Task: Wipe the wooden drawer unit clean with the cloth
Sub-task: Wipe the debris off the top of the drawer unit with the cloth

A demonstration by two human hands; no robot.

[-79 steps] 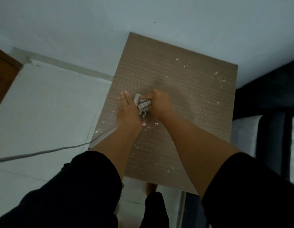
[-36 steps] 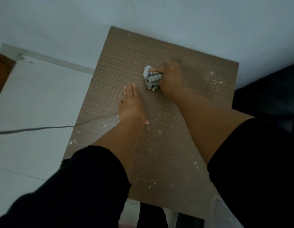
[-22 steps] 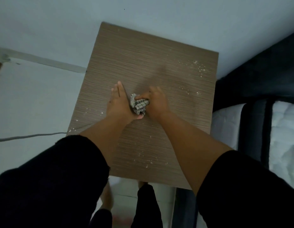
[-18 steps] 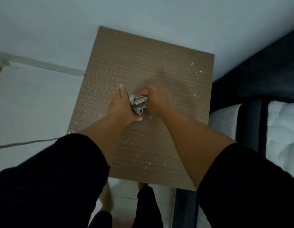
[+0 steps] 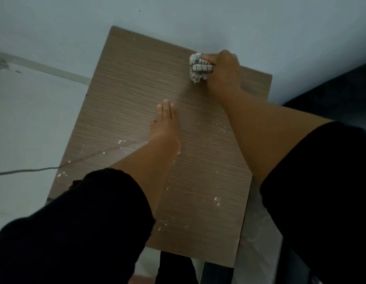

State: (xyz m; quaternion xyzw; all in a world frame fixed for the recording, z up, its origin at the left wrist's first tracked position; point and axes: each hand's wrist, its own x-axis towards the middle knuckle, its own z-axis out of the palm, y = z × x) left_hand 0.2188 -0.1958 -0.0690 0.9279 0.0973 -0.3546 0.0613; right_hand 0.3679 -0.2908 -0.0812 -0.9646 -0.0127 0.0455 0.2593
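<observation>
I look straight down on the brown top of the wooden drawer unit (image 5: 124,95). White crumbs (image 5: 217,201) dot its near half and left edge. My right hand (image 5: 224,72) grips a bunched checked cloth (image 5: 198,67) and holds it on the far right part of the top, close to the wall. My left hand (image 5: 165,124) stands on its edge in the middle of the top, fingers straight and together, apart from the cloth.
A pale blue wall (image 5: 198,17) runs behind the unit. White floor (image 5: 30,119) lies to the left, with a thin grey cable (image 5: 24,171) crossing it to the unit's left edge. Dark bedding (image 5: 331,95) is at the right.
My right hand has swept the cloth from beside my left hand out to the far right of the top. My left hand has stayed near the middle.
</observation>
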